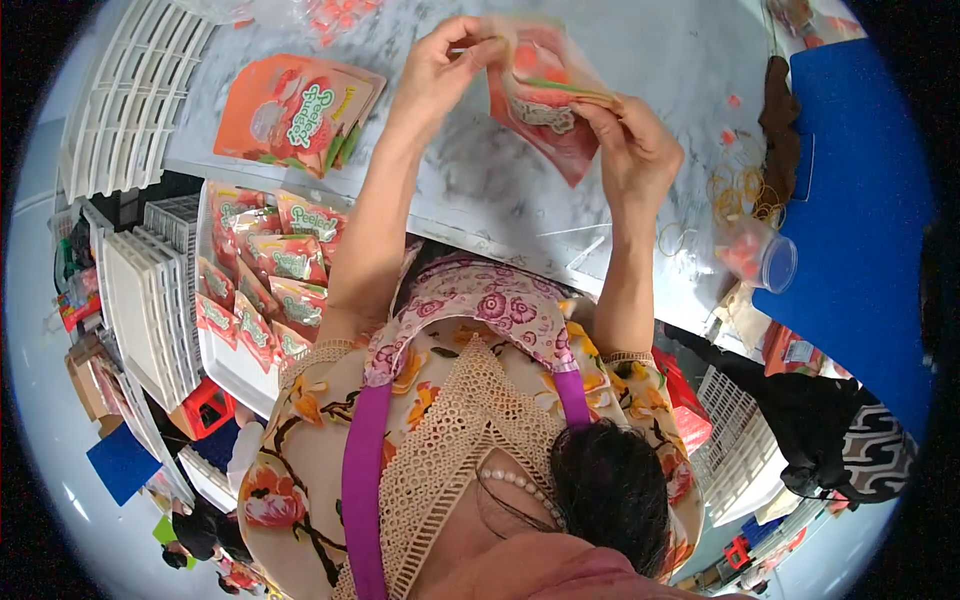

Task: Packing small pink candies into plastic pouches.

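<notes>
Above the marbled tabletop [450, 190], a red and pink printed pouch [545, 112] is stretched between my two hands. Its upper part is blurred, with reddish shapes showing through. My left hand [440, 72] pinches its upper left corner. On the other side, my right hand [637, 150] grips the right edge with thumb and fingers. A stack of flat pouches [290, 110] of a similar print lies to the left of my left forearm. Nearer to me on that side, several plump pouches [285, 260] fill a white tray [240, 375].
A white slatted crate [135, 95] stands at the far left, above stacked white trays [145, 310]. On the right are loose rubber bands [748, 195], a clear jar [775, 262] holding red pieces, and a blue board [865, 200]. A clear bag of red pieces [335, 15] lies at the back.
</notes>
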`<state>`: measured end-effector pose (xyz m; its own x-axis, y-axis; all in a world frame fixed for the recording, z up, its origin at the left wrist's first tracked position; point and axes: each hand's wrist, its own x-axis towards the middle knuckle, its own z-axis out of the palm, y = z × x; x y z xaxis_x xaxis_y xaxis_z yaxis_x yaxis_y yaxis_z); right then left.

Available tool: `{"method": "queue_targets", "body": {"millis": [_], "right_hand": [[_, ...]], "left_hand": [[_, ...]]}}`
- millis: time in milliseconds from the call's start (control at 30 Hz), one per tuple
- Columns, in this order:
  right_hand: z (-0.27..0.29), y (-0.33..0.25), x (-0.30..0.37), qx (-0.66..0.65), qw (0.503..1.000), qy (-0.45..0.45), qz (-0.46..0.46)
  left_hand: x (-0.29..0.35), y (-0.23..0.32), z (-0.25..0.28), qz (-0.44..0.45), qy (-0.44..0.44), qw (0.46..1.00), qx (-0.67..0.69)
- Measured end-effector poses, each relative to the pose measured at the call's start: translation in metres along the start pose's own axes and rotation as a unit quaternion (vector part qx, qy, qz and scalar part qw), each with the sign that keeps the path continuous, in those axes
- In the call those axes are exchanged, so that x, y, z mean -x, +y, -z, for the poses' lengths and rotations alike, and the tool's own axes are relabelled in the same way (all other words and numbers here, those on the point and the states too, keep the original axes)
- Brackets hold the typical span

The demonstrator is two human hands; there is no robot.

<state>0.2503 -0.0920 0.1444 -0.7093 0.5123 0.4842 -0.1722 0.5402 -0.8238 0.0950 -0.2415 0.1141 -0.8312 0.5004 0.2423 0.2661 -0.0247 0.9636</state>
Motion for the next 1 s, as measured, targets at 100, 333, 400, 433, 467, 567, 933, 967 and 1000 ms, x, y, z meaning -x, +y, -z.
{"method": "queue_targets", "body": {"millis": [100, 333, 400, 433, 467, 567, 933, 967, 1000], "right_hand": [[0.002, 0.013, -0.007, -0.060, 0.997, 0.052, -0.024], [-0.022, -0.011, -0.008, 0.036, 0.999, -0.030, 0.007], [-0.009, 0.005, -0.016, -0.010, 1.000, 0.010, -0.026], [-0.015, 0.011, -0.016, -0.026, 0.999, 0.008, -0.037], [-0.022, 0.012, -0.013, -0.025, 0.999, 0.007, -0.038], [-0.055, 0.004, -0.005, -0.121, 0.993, 0.003, -0.018], [-0.054, 0.002, -0.019, -0.204, 0.973, -0.057, -0.087], [-0.057, -0.002, -0.019, -0.207, 0.973, -0.062, -0.084], [-0.060, -0.004, -0.017, -0.203, 0.973, -0.073, -0.084]], "left_hand": [[0.003, -0.007, -0.007, 0.010, 0.013, 0.977, 0.211], [0.022, 0.003, -0.014, -0.044, 0.108, 0.982, 0.147], [0.022, 0.008, 0.014, 0.026, 0.107, 0.952, 0.286], [0.026, 0.012, 0.010, 0.036, 0.139, 0.947, 0.288], [0.025, 0.013, 0.005, 0.037, 0.139, 0.947, 0.289], [0.021, 0.000, -0.008, -0.116, 0.142, 0.969, 0.166], [0.046, 0.029, 0.050, 0.039, 0.135, 0.965, 0.223], [0.050, 0.009, 0.065, 0.061, 0.075, 0.982, 0.160], [0.050, 0.004, 0.072, 0.085, 0.010, 0.992, 0.096]]}}
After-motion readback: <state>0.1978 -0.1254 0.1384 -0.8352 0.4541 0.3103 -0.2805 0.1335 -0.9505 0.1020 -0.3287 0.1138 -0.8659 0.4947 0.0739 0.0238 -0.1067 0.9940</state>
